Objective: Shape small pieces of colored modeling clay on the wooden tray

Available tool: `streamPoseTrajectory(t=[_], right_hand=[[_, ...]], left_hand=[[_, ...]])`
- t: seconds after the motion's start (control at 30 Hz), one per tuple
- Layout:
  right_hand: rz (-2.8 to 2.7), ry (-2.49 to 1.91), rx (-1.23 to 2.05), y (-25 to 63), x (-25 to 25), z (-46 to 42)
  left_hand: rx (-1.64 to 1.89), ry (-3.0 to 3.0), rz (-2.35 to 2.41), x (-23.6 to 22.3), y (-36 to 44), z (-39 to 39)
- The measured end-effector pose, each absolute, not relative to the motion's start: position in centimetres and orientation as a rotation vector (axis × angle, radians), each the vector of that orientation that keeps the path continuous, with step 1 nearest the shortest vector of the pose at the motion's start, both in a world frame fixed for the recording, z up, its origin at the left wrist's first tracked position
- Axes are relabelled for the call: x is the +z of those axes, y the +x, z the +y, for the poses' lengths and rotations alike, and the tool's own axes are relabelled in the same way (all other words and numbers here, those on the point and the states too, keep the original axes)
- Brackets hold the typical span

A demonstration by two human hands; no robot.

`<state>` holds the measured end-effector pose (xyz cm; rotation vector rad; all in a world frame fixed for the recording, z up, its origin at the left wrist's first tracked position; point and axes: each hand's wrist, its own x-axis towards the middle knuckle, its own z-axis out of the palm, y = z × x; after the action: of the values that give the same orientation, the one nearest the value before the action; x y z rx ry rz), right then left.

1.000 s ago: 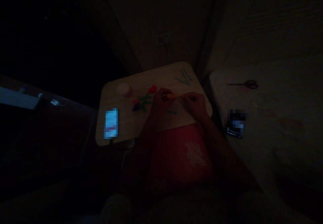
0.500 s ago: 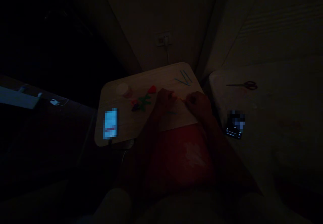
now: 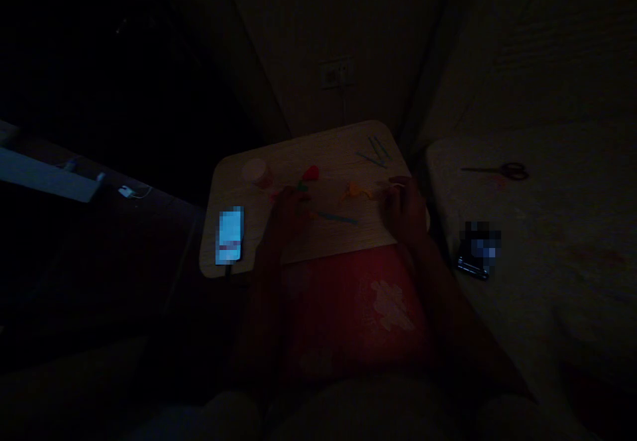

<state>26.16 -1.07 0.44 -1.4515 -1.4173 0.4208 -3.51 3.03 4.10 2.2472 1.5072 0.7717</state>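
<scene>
The scene is very dark. My left hand [image 3: 288, 214] lies over the left-middle of the small table, fingers loosely stretched out and partly covering a green shaped piece [image 3: 302, 186]. My right hand [image 3: 405, 207] rests at the table's right edge, its bent fingers apart; a faint pale streak shows by them and cannot be made out. Between the hands lies a crumpled orange piece [image 3: 354, 190], its right end close to my right fingertips. A blue stick [image 3: 338, 217] lies just right of my left fingers. Beyond the green piece sits a red piece [image 3: 311, 173].
On the wooden table [image 3: 293, 149] stand a pale round tub [image 3: 256, 172] and a lit phone [image 3: 229, 235]; several thin blue sticks [image 3: 373, 152] lie at the far right. Scissors [image 3: 497, 171] and another phone [image 3: 478, 252] lie on the right-hand surface. A red seat [image 3: 338, 315] is below.
My hands have moved apart, the left one leftward over the green piece, the right one slightly right. The orange piece now lies on the table. The view has shifted a little.
</scene>
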Motion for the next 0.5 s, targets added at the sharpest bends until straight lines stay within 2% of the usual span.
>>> streamPoseTrajectory(t=[0.17,0.3,0.5], right_hand=[[-1.539,-1.377,0.546,23.9,0.9,-1.8],[-1.548,-1.222,0.662,21.6,0.7,-2.1],[-1.096,-1.089,1.196,19.6,0.2,-2.0]], left_hand=[[0.638,2.282,1.542,3.0,-3.3,1.8],[0.783,2.143,1.520,2.9,-3.4,2.0],[1.064,1.506,1.346,3.8,-0.6,1.0]])
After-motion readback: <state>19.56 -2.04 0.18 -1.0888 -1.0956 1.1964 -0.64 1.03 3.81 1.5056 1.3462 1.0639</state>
